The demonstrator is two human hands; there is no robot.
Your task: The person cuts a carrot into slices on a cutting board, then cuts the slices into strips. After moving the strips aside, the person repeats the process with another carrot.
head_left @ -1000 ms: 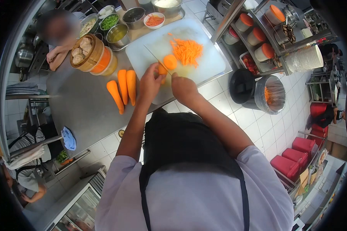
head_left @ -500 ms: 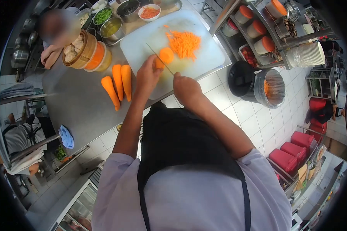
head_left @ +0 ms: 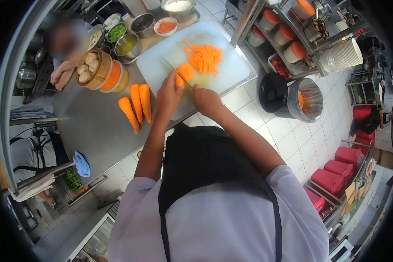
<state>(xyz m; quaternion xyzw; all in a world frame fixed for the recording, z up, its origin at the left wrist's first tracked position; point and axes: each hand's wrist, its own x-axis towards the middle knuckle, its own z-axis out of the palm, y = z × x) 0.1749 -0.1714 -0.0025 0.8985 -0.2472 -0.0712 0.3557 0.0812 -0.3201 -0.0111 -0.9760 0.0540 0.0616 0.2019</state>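
On the white cutting board (head_left: 233,72), my left hand (head_left: 167,95) grips a carrot stub (head_left: 179,81) with bent fingers. My right hand (head_left: 208,101) is closed round the handle of a knife (head_left: 170,64). Its thin blade slants across the carrot, between the stub and the round cut slices (head_left: 187,70). Whether the edge is in the carrot is too small to tell. Beyond the slices lies a pile of carrot shreds (head_left: 204,59). Left of my left forearm, three whole peeled carrots (head_left: 140,103) rest on the steel table (head_left: 92,126).
Stacked bamboo steamers (head_left: 111,75) with buns stand at the table's far left, near another person's arm (head_left: 64,74). Metal bowls (head_left: 127,47) and a bowl of orange shreds (head_left: 165,28) line the back. A lined bin (head_left: 307,101) stands on the floor at right, below shelves (head_left: 270,48).
The view has shifted slightly. The knife has moved a little relative to the carrot, and the cut slices sit closer to the stub. Both hands keep their grip.
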